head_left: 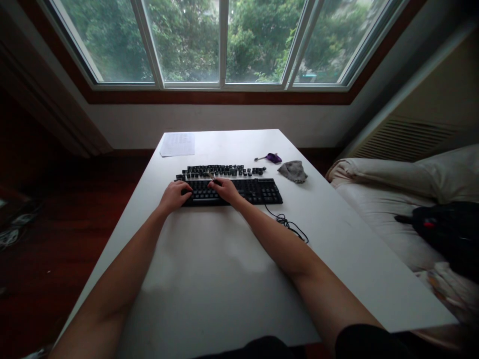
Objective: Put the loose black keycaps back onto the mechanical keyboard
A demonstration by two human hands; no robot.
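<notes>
A black keyboard (247, 191) lies across the white table in front of me. My left hand (175, 195) is at its left end, fingers curled over the edge and keys. Over the keys left of the middle, my right hand (223, 189) pinches a slim stick-like tool (211, 175) with a pale tip pointing up and away; its exact kind is too small to make out. Behind the keyboard, several loose black keycaps (215, 170) stand in uneven rows. Part of the keyboard's left side is hidden by my hands.
A grey cloth (293, 171) and a purple object with a thin handle (273, 158) lie at the back right. The keyboard's coiled cable (286, 222) rests on the table (209, 279). Paper (178, 144) lies at the far left corner. A couch with a black bag (445, 234) stands right.
</notes>
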